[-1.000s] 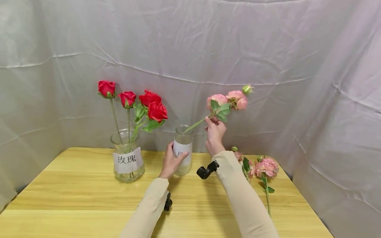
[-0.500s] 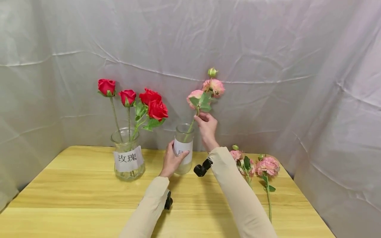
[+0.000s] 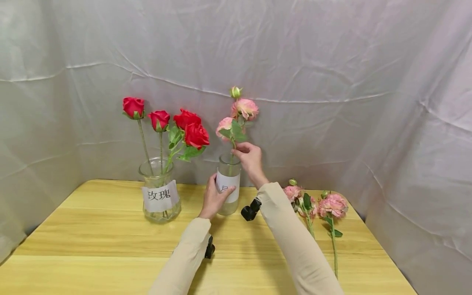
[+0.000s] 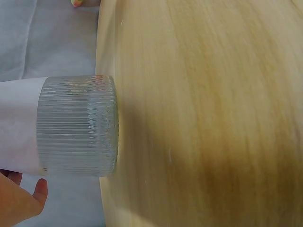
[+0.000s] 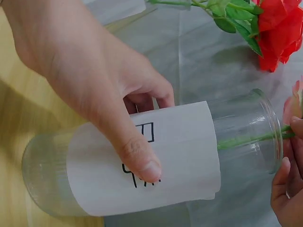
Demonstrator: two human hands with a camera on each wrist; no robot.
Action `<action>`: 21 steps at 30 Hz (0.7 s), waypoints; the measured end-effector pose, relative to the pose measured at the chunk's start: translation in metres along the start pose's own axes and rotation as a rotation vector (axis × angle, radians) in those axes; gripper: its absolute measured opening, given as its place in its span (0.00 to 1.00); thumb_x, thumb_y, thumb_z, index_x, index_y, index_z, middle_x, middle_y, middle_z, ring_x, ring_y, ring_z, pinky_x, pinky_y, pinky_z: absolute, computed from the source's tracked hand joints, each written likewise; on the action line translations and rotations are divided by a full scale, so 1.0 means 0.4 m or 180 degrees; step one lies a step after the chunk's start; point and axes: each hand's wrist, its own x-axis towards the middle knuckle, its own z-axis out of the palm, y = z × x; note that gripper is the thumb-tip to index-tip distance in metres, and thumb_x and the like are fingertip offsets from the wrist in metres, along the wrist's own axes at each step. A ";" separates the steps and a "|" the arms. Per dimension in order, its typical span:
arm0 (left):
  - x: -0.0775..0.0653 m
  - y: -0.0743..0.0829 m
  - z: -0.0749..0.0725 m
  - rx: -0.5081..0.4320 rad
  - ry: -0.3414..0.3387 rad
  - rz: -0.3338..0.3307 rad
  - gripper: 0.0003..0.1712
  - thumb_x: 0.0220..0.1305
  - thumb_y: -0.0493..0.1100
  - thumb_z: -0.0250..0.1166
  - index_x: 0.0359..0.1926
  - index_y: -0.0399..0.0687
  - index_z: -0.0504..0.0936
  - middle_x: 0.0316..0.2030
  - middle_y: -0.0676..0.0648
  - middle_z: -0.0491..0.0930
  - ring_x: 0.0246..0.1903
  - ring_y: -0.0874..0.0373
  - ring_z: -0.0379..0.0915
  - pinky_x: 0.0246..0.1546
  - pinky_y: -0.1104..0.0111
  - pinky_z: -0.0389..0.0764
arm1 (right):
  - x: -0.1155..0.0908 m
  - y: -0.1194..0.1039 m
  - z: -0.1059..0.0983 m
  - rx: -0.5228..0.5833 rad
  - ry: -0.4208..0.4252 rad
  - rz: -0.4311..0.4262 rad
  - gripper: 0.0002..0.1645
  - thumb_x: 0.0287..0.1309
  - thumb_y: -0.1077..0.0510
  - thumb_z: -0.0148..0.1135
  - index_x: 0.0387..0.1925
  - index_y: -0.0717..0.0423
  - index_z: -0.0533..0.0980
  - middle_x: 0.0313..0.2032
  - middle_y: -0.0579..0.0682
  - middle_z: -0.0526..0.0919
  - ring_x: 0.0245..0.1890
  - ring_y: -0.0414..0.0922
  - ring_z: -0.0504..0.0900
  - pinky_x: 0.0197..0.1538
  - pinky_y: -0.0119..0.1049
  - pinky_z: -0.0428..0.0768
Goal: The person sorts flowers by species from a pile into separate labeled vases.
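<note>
My left hand (image 3: 215,198) grips a clear glass vase (image 3: 228,208) with a white paper label, thumb across the label's front. In the right wrist view the vase's ribbed base and the label's black writing show behind that thumb. Just above the rim, my right hand (image 3: 250,159) pinches the green stem of a pink flower spray (image 3: 245,109) with two blooms, leaves and a bud on top. The lower stem (image 5: 241,141) runs down through the mouth into the vase; the label hides its end.
Left of it stands a wider glass vase (image 3: 150,214), labelled 玫瑰, holding red roses (image 3: 196,135). More pink flowers (image 3: 333,205) lie on the right of the wooden table (image 3: 110,246). Grey cloth (image 3: 313,61) hangs behind the table.
My right hand has moved left and brought the pink spray from a rightward slant to nearly upright, its stem deeper in the vase. My left hand keeps its grip on the vase.
</note>
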 end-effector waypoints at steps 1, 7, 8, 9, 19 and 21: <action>0.000 0.000 0.000 0.0001 0.0001 -0.0002 0.42 0.56 0.42 0.73 0.65 0.33 0.61 0.57 0.31 0.68 0.55 0.38 0.67 0.57 0.48 0.68 | -0.001 -0.001 0.000 -0.0052 -0.0028 -0.0003 0.08 0.53 0.69 0.68 0.37 0.69 0.82 0.37 0.59 0.85 0.39 0.49 0.82 0.41 0.35 0.78; 0.000 0.001 0.001 0.0002 -0.0027 -0.0024 0.42 0.56 0.43 0.72 0.66 0.33 0.60 0.57 0.31 0.67 0.55 0.38 0.66 0.56 0.48 0.68 | -0.007 -0.006 -0.001 -0.0581 -0.0286 -0.0064 0.10 0.54 0.66 0.68 0.39 0.67 0.83 0.37 0.58 0.86 0.40 0.51 0.83 0.44 0.40 0.80; -0.001 0.002 0.001 -0.0005 -0.0039 -0.0030 0.42 0.56 0.43 0.72 0.66 0.32 0.60 0.58 0.31 0.67 0.55 0.38 0.66 0.56 0.47 0.68 | -0.009 -0.007 -0.002 -0.0651 -0.0316 -0.0060 0.11 0.54 0.66 0.69 0.40 0.66 0.83 0.37 0.58 0.86 0.40 0.51 0.83 0.44 0.40 0.80; -0.001 0.002 0.000 -0.0021 -0.0051 -0.0038 0.43 0.57 0.43 0.72 0.66 0.32 0.60 0.58 0.31 0.67 0.55 0.38 0.66 0.57 0.47 0.68 | -0.010 -0.007 -0.002 -0.0685 -0.0340 -0.0045 0.12 0.54 0.66 0.69 0.41 0.66 0.83 0.38 0.58 0.86 0.40 0.51 0.83 0.45 0.40 0.80; -0.005 0.002 -0.007 -0.0069 -0.0117 -0.0042 0.44 0.57 0.44 0.72 0.66 0.32 0.59 0.57 0.31 0.67 0.55 0.38 0.66 0.57 0.47 0.68 | -0.024 -0.004 -0.021 -0.0439 -0.0194 0.0078 0.23 0.47 0.75 0.67 0.49 0.69 0.79 0.46 0.64 0.82 0.47 0.56 0.80 0.51 0.42 0.78; -0.005 0.003 -0.008 -0.0111 -0.0122 -0.0027 0.44 0.57 0.45 0.72 0.66 0.32 0.59 0.58 0.31 0.67 0.56 0.37 0.66 0.57 0.46 0.67 | -0.027 -0.006 -0.026 -0.0405 -0.0147 0.0082 0.24 0.46 0.75 0.66 0.49 0.69 0.78 0.47 0.64 0.82 0.49 0.56 0.80 0.54 0.42 0.77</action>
